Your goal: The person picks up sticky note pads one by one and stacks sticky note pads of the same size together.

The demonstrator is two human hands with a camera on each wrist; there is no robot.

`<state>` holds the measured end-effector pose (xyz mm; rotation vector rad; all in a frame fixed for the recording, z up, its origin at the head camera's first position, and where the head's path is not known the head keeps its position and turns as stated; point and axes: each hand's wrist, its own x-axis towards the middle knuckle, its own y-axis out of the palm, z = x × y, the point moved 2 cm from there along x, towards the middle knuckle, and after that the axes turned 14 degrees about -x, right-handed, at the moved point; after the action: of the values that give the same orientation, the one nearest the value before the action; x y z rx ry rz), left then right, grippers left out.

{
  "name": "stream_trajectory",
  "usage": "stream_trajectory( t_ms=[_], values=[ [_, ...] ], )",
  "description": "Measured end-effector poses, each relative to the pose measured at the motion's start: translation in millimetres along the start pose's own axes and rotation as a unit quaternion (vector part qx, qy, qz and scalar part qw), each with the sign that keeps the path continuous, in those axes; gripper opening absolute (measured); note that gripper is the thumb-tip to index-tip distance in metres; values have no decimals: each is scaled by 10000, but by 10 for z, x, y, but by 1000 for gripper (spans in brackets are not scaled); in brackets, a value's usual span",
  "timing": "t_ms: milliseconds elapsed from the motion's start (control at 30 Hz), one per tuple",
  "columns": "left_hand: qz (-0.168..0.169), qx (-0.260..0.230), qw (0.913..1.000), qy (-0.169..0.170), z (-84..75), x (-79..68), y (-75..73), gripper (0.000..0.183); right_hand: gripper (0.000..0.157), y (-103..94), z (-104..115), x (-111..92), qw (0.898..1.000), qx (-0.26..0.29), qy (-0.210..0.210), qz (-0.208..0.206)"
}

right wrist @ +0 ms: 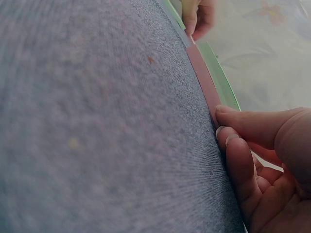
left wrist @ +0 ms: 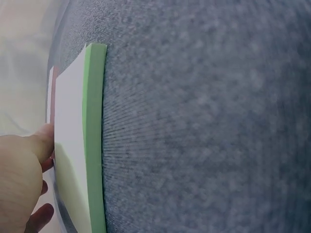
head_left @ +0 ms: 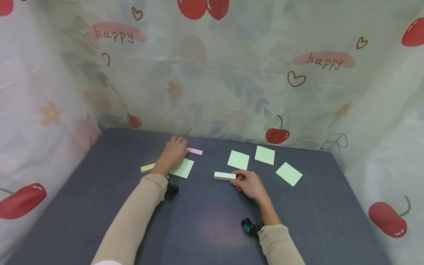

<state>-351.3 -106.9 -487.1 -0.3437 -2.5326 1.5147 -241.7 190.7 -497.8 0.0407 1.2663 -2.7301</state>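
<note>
Head view shows a pink strip lying on the table to the left of, and farther off than, a strip stack, with bare cloth between them. Their long axes are set nearly parallel, side to side, the pink strip's right end being angled slightly toward the viewer. The pink strip is closest to the left hand, by whose thumb and bent fingers its left end appears to be pinched. The strip stack's right end is clamped between thumb and fingers of the right hand, so its free end is pointed leftward.

Beneath the left wrist, a green square pad is partly covered; in the left wrist view its flat pale face is bordered by a thick, brighter green edge. A yellow strip is seen left of that wrist, partly hidden.

Smooth, paper-like faces and straight edges are shown throughout; on the strip stack, a pale top is underlain by a pink layer. Beyond and to the right, a near square, a far square and an outer square are spread flat, all pale green. The table is covered in dark, finely ribbed cloth.
</note>
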Motion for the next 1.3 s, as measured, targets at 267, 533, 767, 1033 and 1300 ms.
stream_trajectory(
  t_ms=[267, 533, 767, 1033, 1300],
  values=[
    [15, 124, 9999, 46, -17, 33, 18, 26, 25, 4, -18, -9, 10000, 46, 16, 3],
    [-70, -342, 9993, -110, -38, 21, -40, 27, 25, 4, -16, -6, 10000, 22, -41, -25],
    [-222, -627, 9977, 104, -99, -14, -71, 30, 25, 4, -21, -7, 10000, -25, -44, -3],
    [-312, -905, 9951, 248, -274, -58, -114, 28, 26, 5, -22, -10, 10000, -43, -17, -14],
    [-244, -1323, 9897, 495, -448, -94, -86, 26, 27, -1, -3, -6, 10000, -38, -33, -20]
  ],
)
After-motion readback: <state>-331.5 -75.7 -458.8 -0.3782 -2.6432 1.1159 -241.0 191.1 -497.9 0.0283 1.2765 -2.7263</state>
